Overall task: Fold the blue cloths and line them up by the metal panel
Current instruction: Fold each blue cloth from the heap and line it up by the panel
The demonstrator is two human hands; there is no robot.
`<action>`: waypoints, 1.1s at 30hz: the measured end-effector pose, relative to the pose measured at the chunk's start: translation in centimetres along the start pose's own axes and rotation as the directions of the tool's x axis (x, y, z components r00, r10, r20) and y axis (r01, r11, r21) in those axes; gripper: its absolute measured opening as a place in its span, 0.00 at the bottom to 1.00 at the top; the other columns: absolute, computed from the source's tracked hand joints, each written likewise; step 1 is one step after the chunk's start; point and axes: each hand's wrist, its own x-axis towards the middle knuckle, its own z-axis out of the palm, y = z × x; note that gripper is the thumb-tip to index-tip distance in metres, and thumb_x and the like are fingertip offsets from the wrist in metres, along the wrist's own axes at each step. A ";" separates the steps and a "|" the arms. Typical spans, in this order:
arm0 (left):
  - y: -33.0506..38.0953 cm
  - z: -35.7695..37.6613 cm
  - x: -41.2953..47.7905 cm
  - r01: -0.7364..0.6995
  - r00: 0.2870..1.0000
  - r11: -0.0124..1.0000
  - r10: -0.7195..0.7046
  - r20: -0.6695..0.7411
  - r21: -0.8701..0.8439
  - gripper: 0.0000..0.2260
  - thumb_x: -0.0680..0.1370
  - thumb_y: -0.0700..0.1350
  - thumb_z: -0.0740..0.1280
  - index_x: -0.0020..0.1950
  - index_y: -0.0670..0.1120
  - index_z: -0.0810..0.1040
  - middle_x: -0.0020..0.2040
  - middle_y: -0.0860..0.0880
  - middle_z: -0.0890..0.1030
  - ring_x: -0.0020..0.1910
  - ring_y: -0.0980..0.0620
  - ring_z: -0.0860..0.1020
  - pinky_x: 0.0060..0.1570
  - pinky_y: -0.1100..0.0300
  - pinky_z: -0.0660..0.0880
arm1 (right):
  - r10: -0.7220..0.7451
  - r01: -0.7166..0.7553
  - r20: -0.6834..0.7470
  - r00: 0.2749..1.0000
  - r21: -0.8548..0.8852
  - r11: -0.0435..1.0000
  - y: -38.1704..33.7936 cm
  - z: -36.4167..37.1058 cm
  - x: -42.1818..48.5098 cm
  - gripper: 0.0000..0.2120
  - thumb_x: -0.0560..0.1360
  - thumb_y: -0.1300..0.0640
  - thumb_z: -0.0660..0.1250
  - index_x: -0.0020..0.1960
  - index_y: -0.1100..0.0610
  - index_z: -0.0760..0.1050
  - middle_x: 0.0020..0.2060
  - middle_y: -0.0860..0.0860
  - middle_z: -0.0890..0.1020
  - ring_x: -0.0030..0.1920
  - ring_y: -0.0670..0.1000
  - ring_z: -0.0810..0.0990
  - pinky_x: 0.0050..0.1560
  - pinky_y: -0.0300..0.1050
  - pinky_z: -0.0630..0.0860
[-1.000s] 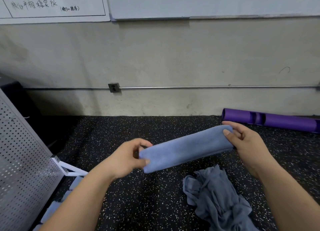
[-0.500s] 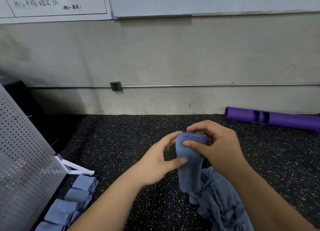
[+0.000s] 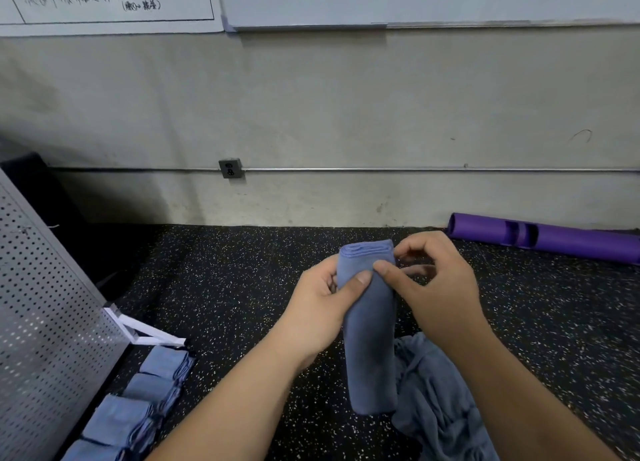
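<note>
Folded cloth (image 3: 370, 339) between left hand (image 3: 318, 308), right hand (image 3: 433, 287)

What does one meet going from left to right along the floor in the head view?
panel → folded cloths → left hand → held cloth → right hand → purple tube. The loose cloth pile overlaps the right arm, so it is left out.

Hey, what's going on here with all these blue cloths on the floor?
A person holds a folded blue cloth upright. The left hand grips its side and the right hand pinches its top corner. A row of folded cloths lies on the floor beside the perforated metal panel. A crumpled heap of cloths below the hands is not yet folded.
</note>
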 end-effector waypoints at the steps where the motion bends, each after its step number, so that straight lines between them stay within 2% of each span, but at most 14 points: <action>1: 0.1 0.0 0.0 -0.010 1.000 1.000 0.010 0.002 -0.008 0.13 0.85 0.39 0.67 0.70 0.43 0.80 0.61 0.42 0.87 0.62 0.41 0.84 0.62 0.50 0.82 | 0.001 -0.001 0.006 1.000 -0.004 1.000 0.0 0.1 0.0 0.11 0.73 0.54 0.81 0.49 0.45 0.81 0.51 0.43 0.81 0.54 0.48 0.83 0.50 0.40 0.81; 3: 0.2 0.0 0.1 -0.029 1.000 1.000 0.029 0.008 -0.006 0.14 0.86 0.39 0.67 0.71 0.43 0.79 0.62 0.44 0.86 0.64 0.43 0.84 0.62 0.53 0.81 | 0.001 -0.002 0.015 1.000 0.025 1.000 0.1 0.3 0.0 0.09 0.75 0.56 0.80 0.47 0.45 0.82 0.51 0.44 0.82 0.54 0.48 0.83 0.48 0.36 0.80; 6: 0.3 0.0 0.1 -0.054 0.999 0.999 0.054 -0.006 0.003 0.14 0.86 0.39 0.66 0.72 0.45 0.77 0.63 0.45 0.86 0.63 0.46 0.84 0.61 0.56 0.81 | 0.075 -0.081 0.051 0.996 0.129 0.988 0.5 0.8 0.0 0.09 0.77 0.57 0.78 0.45 0.44 0.82 0.49 0.45 0.85 0.51 0.48 0.85 0.49 0.40 0.82; 9: 0.5 0.0 0.0 -0.088 0.996 0.995 0.089 -0.023 0.037 0.17 0.86 0.41 0.67 0.74 0.52 0.76 0.54 0.40 0.87 0.52 0.46 0.84 0.56 0.53 0.81 | 0.148 -0.163 0.103 0.984 0.160 0.973 0.9 1.1 0.1 0.07 0.79 0.57 0.76 0.46 0.47 0.80 0.43 0.47 0.86 0.44 0.47 0.84 0.46 0.40 0.80; 11: 0.6 -0.2 -0.1 -0.119 0.992 0.990 0.121 -0.021 0.082 0.17 0.85 0.41 0.68 0.73 0.54 0.76 0.48 0.43 0.87 0.47 0.48 0.82 0.51 0.54 0.81 | 0.149 -0.164 0.107 0.983 0.157 0.974 0.9 1.3 0.1 0.07 0.80 0.57 0.75 0.47 0.48 0.80 0.41 0.47 0.85 0.41 0.45 0.83 0.43 0.35 0.78; 14: 0.7 -0.6 0.0 -0.153 0.988 0.982 0.155 -0.011 0.113 0.14 0.85 0.39 0.68 0.70 0.49 0.77 0.54 0.43 0.88 0.52 0.45 0.85 0.53 0.51 0.81 | 0.154 -0.173 0.116 0.981 0.174 0.969 0.8 1.3 0.0 0.05 0.80 0.57 0.74 0.48 0.51 0.79 0.42 0.46 0.85 0.42 0.42 0.83 0.43 0.33 0.77; 15: 0.7 -0.8 0.0 -0.163 0.986 0.980 0.166 -0.017 0.117 0.13 0.85 0.38 0.68 0.69 0.47 0.77 0.55 0.43 0.87 0.52 0.46 0.85 0.53 0.53 0.82 | 0.158 -0.178 0.121 0.980 0.178 0.968 0.8 1.3 0.0 0.05 0.80 0.57 0.74 0.48 0.51 0.79 0.43 0.46 0.86 0.44 0.43 0.84 0.44 0.33 0.77; 19: 0.8 -1.1 0.1 -0.175 0.979 0.972 0.189 -0.074 0.157 0.09 0.83 0.34 0.70 0.62 0.43 0.79 0.51 0.44 0.87 0.42 0.58 0.82 0.45 0.66 0.77 | 0.156 -0.181 0.144 0.977 0.181 0.967 0.8 1.2 -0.1 0.05 0.81 0.56 0.73 0.49 0.49 0.79 0.44 0.47 0.86 0.48 0.44 0.85 0.47 0.35 0.78; 23: 0.7 -1.6 0.3 -0.180 0.975 0.969 0.199 -0.103 0.170 0.09 0.81 0.35 0.73 0.60 0.44 0.79 0.52 0.42 0.88 0.47 0.51 0.85 0.48 0.59 0.81 | 0.149 -0.179 0.162 0.975 0.191 0.965 0.5 1.1 -0.2 0.05 0.81 0.57 0.72 0.49 0.50 0.78 0.43 0.45 0.86 0.45 0.40 0.84 0.45 0.33 0.77; 26: 0.9 -1.9 0.3 -0.182 0.973 0.967 0.203 -0.109 0.180 0.09 0.80 0.36 0.74 0.58 0.44 0.79 0.51 0.42 0.87 0.47 0.49 0.85 0.48 0.58 0.80 | 0.142 -0.171 0.164 0.976 0.179 0.969 0.5 1.1 -0.2 0.05 0.81 0.57 0.72 0.49 0.50 0.78 0.44 0.45 0.86 0.48 0.42 0.85 0.47 0.34 0.78; 29: 0.9 -2.1 0.4 -0.177 0.977 0.959 0.199 -0.082 0.223 0.08 0.81 0.38 0.74 0.57 0.46 0.79 0.47 0.45 0.86 0.43 0.49 0.81 0.45 0.54 0.78 | 0.143 -0.170 0.161 0.976 0.166 0.971 0.5 1.2 -0.2 0.04 0.81 0.56 0.73 0.49 0.50 0.78 0.44 0.45 0.86 0.47 0.42 0.85 0.47 0.34 0.78; 31: 0.8 -2.3 0.4 -0.171 0.978 0.948 0.196 -0.068 0.267 0.06 0.82 0.39 0.73 0.56 0.46 0.78 0.38 0.50 0.80 0.37 0.54 0.75 0.40 0.60 0.74 | 0.143 -0.168 0.158 0.977 0.159 0.973 0.6 1.2 -0.3 0.05 0.80 0.56 0.73 0.49 0.50 0.78 0.43 0.45 0.85 0.45 0.42 0.84 0.46 0.35 0.77; 33: 0.9 -2.2 0.3 -0.166 0.980 0.941 0.190 -0.056 0.295 0.04 0.84 0.40 0.71 0.56 0.46 0.77 0.36 0.48 0.75 0.35 0.55 0.71 0.38 0.61 0.71 | 0.142 -0.168 0.155 0.978 0.172 0.971 0.6 1.3 -0.3 0.06 0.80 0.57 0.75 0.47 0.49 0.78 0.42 0.46 0.85 0.44 0.45 0.84 0.45 0.37 0.78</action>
